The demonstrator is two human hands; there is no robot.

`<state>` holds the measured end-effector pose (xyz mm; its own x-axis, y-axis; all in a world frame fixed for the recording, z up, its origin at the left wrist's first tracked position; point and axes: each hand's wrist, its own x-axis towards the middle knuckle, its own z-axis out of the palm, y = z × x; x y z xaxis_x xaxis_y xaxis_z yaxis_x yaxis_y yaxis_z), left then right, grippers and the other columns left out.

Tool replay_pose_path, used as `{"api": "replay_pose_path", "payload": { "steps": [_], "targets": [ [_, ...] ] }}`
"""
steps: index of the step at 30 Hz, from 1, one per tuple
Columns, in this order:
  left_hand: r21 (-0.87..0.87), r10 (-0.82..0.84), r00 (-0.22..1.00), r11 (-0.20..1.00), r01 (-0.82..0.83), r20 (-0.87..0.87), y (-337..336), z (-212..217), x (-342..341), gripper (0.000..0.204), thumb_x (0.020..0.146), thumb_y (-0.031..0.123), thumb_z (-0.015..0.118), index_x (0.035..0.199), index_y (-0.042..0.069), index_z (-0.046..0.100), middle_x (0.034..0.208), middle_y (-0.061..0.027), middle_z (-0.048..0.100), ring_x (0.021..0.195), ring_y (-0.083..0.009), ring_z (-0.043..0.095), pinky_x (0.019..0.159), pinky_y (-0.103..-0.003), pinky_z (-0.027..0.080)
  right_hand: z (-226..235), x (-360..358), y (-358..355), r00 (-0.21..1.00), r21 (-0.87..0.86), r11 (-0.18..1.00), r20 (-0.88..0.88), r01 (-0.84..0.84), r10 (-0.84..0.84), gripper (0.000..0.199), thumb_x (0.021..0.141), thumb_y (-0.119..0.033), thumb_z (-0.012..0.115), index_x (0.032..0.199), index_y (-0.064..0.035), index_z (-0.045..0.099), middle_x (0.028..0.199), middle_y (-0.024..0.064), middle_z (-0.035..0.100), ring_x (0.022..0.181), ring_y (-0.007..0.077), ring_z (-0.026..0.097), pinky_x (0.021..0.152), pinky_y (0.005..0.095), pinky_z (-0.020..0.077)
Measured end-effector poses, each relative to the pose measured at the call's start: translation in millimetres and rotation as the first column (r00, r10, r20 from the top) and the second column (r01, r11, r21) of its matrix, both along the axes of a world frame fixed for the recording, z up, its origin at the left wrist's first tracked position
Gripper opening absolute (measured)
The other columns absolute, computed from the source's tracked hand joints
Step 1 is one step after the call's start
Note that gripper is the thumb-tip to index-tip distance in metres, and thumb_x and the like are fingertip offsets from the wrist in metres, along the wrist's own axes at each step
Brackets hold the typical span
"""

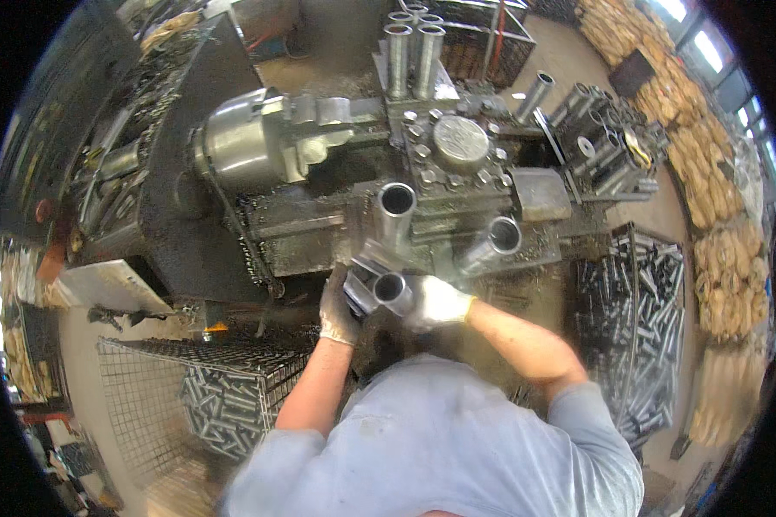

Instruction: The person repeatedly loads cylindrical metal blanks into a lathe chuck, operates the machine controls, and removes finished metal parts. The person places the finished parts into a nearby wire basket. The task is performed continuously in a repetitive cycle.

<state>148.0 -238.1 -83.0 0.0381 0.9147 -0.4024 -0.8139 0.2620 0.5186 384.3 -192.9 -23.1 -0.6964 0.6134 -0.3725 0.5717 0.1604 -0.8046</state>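
Observation:
Both hands wear work gloves and are close together in front of a lathe. My right hand (pixel 438 303), in a white glove, closes around a short metal tube (pixel 391 294) whose open end faces up. Beside it my left hand (pixel 340 308), in a dirtier glove, is closed at a shiny metal piece (pixel 361 291) that blur keeps me from naming. Just beyond the hands, one metal tube (pixel 397 211) stands upright on the lathe, and another tube (pixel 495 241) leans to the right of it. The fingertips of both hands are partly hidden.
The lathe chuck (pixel 248 142) is at left, the bolted tool post (pixel 460 142) at centre. Several tubes (pixel 398 62) stand behind it; more are stacked at the right (pixel 608 146). Wire baskets of tubes flank me, one left (pixel 138 379), one right (pixel 634 297).

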Motion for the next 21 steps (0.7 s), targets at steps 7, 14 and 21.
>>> {"api": "replay_pose_path", "payload": {
  "steps": [7, 14, 21],
  "targets": [
    [0.007, -0.134, 0.768, 0.984, 0.178, -0.626, -14, 58, 29, 0.077, 0.087, 0.010, 0.087, 0.153, 0.006, 0.047, 0.122, -0.0080, 0.070, 0.110, -0.0217, 0.070, 0.084, -0.041, 0.063, 89, 124, -36, 0.793, 0.232, 0.760, -0.127, 0.608, -0.596, 0.076, 0.072, -0.013, 0.090, 0.143, -0.0049, 0.062, 0.123, 0.0150, 0.075, 0.111, 0.0242, 0.074, 0.100, 0.0370, 0.0587],
    [0.554, 0.491, 0.257, 0.735, 0.392, -0.832, 23, 66, 97, 0.062, 0.075, 0.033, 0.097, 0.125, 0.007, 0.070, 0.111, -0.0100, 0.079, 0.095, -0.0254, 0.078, 0.084, -0.036, 0.065, 29, 117, 2, 0.971, 0.749, 0.619, -0.160, 0.236, -0.176, 0.043, 0.076, -0.017, 0.091, 0.113, -0.0051, 0.071, 0.105, 0.0126, 0.075, 0.092, 0.0243, 0.075, 0.084, 0.0368, 0.0611],
    [0.119, 0.073, 0.792, 0.993, -0.001, -0.606, -31, 55, 2, 0.054, 0.096, 0.027, 0.079, 0.140, 0.003, 0.057, 0.119, -0.0086, 0.070, 0.113, -0.0244, 0.066, 0.101, -0.033, 0.058, 33, 77, 15, 0.852, 0.441, 0.756, -0.040, 0.484, -0.522, 0.051, 0.080, -0.041, 0.091, 0.107, -0.0042, 0.070, 0.094, 0.0144, 0.077, 0.084, 0.0325, 0.077, 0.076, 0.0406, 0.0620]
  ]
}}
